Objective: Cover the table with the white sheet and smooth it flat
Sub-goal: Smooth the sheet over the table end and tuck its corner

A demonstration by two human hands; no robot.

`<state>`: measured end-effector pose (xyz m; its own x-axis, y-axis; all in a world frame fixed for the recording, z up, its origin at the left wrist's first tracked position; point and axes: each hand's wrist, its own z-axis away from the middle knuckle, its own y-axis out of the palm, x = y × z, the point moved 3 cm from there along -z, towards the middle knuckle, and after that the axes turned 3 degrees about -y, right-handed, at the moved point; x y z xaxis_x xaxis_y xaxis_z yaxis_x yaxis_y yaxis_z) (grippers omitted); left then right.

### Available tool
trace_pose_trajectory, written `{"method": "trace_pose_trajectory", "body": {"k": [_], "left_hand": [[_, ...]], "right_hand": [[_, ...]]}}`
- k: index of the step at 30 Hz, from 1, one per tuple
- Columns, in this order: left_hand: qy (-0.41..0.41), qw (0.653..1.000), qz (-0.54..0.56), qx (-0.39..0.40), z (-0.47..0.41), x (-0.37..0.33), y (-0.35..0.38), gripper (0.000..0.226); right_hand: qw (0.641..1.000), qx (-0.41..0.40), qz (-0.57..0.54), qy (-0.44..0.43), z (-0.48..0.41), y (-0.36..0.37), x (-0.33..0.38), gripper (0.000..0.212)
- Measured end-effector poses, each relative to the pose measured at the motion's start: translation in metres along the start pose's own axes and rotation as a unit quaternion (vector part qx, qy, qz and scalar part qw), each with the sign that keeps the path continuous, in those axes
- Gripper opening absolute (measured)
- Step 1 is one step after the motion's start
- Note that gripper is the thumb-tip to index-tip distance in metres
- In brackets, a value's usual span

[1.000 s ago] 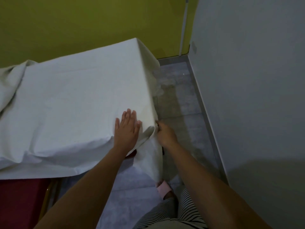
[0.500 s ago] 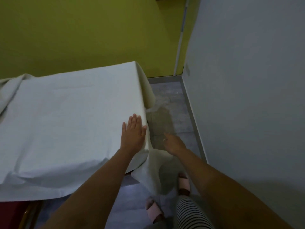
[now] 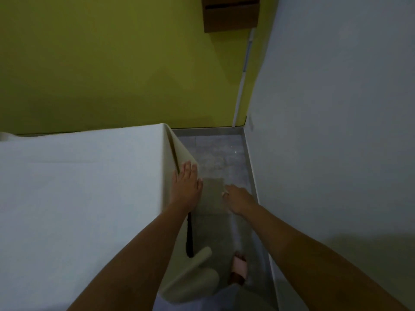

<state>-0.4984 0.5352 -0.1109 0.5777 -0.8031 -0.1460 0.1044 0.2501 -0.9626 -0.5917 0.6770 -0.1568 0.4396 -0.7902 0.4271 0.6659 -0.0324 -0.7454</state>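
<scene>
The sheet (image 3: 74,198) is lying over the table, covering the whole top that is showing, from the left edge of the view to the table's right end. Its long axis is running left to right, parallel to the yellow wall (image 3: 112,63) behind it. The top surface is looking mostly flat, with one faint straight crease running across it near the far side. At the right end the sheet is folding over the edge and hanging down toward the floor (image 3: 220,153); the far corner of that flap is standing out a little from the table end, and its lower near part is bunching in soft rolls by the person's foot in a pink slipper (image 3: 239,267).

The left hand (image 3: 185,187) is pressing flat on the hanging flap just past the table's right edge, fingers straight, close together and pointing away toward the yellow wall, holding nothing. The right hand (image 3: 238,199) is hovering over the floor just right of the flap, palm down, fingers loosely curled and pointing left toward the sheet; whether the fingertips are touching or pinching the cloth I cannot tell. A dark strip is showing under the flap below the left wrist. A grey wall (image 3: 336,131) is standing close on the right, and a brown box (image 3: 231,14) is hanging on the yellow wall above.
</scene>
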Motion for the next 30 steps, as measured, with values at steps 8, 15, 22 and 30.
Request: {"method": "trace_pose_trajectory", "body": {"k": [8, 15, 22, 30], "left_hand": [[-0.085, 0.995, 0.017, 0.041, -0.076, -0.028, -0.018, 0.057], [-0.132, 0.991, 0.008, 0.007, -0.142, 0.002, -0.045, 0.058], [-0.173, 0.985, 0.013, -0.017, -0.215, 0.058, -0.071, 0.057], [-0.226, 0.973, 0.041, -0.006, -0.278, 0.133, -0.095, 0.058]], "right_hand": [[0.993, 0.041, 0.082, -0.078, -0.082, -0.073, -0.001, 0.046], [0.977, 0.050, 0.138, -0.152, -0.156, -0.118, 0.044, 0.048], [0.964, 0.059, 0.175, -0.193, -0.237, -0.153, 0.112, 0.049], [0.947, 0.067, 0.214, -0.229, -0.325, -0.179, 0.204, 0.052]]}}
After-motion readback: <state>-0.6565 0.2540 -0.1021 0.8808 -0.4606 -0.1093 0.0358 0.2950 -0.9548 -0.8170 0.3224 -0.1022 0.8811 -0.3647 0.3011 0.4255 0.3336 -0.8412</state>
